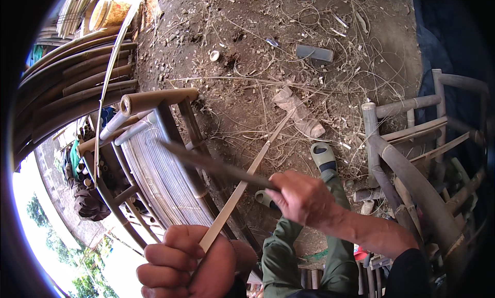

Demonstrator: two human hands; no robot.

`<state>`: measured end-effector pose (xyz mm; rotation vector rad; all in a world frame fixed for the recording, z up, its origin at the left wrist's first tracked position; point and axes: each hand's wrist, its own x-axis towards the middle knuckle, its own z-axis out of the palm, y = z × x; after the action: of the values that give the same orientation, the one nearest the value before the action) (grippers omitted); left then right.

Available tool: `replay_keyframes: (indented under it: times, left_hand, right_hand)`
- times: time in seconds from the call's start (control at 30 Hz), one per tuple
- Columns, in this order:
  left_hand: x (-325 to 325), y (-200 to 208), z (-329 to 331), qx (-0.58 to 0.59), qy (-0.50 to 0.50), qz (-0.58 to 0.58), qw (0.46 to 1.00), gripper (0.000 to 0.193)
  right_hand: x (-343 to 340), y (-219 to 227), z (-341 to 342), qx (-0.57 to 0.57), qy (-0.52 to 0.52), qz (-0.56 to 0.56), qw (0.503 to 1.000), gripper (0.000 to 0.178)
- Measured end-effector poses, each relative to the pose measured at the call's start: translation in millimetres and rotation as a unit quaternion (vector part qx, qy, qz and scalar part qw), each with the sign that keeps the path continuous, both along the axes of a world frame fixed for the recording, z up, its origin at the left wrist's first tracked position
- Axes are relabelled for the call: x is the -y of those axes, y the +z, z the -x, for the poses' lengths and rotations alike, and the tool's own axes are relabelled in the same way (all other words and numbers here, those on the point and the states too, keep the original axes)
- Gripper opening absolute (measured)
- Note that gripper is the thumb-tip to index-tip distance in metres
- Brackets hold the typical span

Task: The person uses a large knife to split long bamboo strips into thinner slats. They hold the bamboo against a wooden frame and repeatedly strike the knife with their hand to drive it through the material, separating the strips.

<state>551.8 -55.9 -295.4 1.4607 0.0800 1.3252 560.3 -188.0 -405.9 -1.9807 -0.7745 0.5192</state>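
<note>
My left hand (191, 264) is closed around the near end of a long, flat, pale bamboo strip (230, 208). The strip slants up and away to the right, over the littered ground. In my right hand (304, 199) is the handle end of a long, dark-bladed knife (219, 169), the fingers wrapped around it. The blade points left and crosses the strip a little beyond my left hand; its tip is blurred by motion. Whether the blade's edge touches the strip, I cannot tell.
Left stands a bamboo bench with a slatted top (162, 169), beneath stacked brown bamboo pieces (77, 86). A bamboo chair frame (412, 179) is at the right. Shavings, thin strips, a grey block (314, 53) and a bamboo log (299, 115) lie on the dirt floor.
</note>
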Motion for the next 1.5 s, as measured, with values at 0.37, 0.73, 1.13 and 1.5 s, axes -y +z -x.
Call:
replay_keyframes:
  times: [0.37, 0.73, 1.13, 1.5]
  left_hand:
    - [-6.8, -5.1, -12.2, 0.001, 0.010, -0.007, 1.000, 0.055]
    - [-10.4, -33.4, 2.3, -0.049, 0.094, -0.045, 0.993, 0.045]
    - [-36.0, -37.2, 3.2, -0.014, 0.022, -0.020, 0.999, 0.053]
    - [-79.6, 82.1, 45.6, -0.061, 0.025, 0.177, 0.982, 0.020]
  right_hand:
    - [96.3, -223.4, 12.3, 0.003, -0.041, 0.325, 0.945, 0.034]
    - [91.6, -343.7, 8.5, -0.071, 0.022, 0.357, 0.931, 0.030]
    - [85.4, -284.8, 18.1, -0.066, -0.015, 0.310, 0.948, 0.027]
    - [120.8, -1.8, 87.1, -0.392, -0.316, 0.098, 0.858, 0.028]
